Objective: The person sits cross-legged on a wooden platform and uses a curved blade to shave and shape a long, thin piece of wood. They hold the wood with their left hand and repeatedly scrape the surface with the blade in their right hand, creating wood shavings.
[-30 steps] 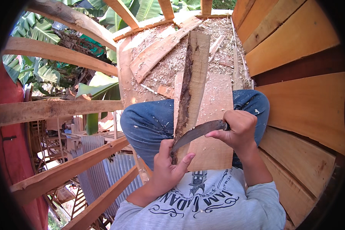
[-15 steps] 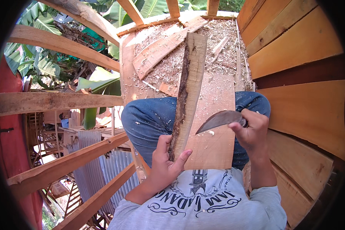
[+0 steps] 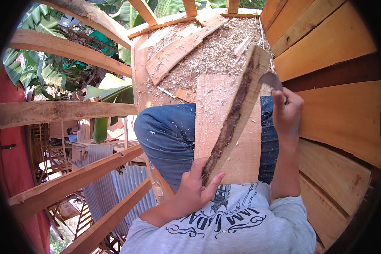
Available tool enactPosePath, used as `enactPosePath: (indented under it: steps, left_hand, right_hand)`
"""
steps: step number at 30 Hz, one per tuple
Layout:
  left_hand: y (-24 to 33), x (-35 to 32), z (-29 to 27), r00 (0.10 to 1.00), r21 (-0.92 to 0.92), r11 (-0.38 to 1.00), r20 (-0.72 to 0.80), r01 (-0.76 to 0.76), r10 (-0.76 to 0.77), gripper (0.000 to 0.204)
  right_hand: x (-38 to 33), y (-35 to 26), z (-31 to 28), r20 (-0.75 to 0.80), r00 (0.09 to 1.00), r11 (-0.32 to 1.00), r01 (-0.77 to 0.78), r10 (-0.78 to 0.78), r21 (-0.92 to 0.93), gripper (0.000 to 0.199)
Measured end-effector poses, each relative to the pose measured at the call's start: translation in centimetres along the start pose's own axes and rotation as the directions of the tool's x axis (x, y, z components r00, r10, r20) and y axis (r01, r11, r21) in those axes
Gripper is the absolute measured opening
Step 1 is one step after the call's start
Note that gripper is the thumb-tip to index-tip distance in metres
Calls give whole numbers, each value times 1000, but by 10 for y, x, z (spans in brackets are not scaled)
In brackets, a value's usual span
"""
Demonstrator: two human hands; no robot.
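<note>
Near my lap, my left hand (image 3: 199, 185) grips the lower end of a long wooden slab (image 3: 238, 112) with dark bark down its left edge. The slab leans away from me, its far end tilted to the right. My right hand (image 3: 287, 103) is closed round the handle of a curved-blade knife (image 3: 271, 80). The blade meets the slab's right edge near its far end, and its tip is hidden there. Beneath the slab, a flat wooden board (image 3: 207, 114) lies across my lap between my knees.
Wood shavings (image 3: 178, 42) cover the floor ahead, where a loose plank (image 3: 184, 48) lies. Wooden rails (image 3: 67, 111) run along the left, with banana leaves (image 3: 108, 89) and corrugated metal sheets (image 3: 131, 194) beyond. A plank wall (image 3: 338, 114) stands close on the right.
The slab's far end has swung to the right, and my left hand has shifted slightly right. My right hand has moved up and away from me, bringing the knife blade against the slab.
</note>
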State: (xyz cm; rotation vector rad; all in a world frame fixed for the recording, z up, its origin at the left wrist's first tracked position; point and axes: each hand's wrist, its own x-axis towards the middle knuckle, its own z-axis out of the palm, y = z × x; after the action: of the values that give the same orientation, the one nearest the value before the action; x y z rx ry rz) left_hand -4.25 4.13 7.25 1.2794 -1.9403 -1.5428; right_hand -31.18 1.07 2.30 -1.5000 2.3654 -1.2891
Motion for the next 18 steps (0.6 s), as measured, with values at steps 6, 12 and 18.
enactPosePath:
  steps: [6,12,18]
  left_hand:
    - [-7,7,-6,991,-195,976,-71,96,-112,34]
    - [-3,12,-4,998,-209,976,-17,55,-60,33]
    - [3,11,-6,988,-242,958,38,154,-149,36]
  right_hand:
    - [-8,-4,-23,156,979,990,-140,132,37,69]
    - [-40,-37,1,208,934,956,294,-290,13,69]
    - [-15,-28,4,123,961,967,253,-247,-39,74]
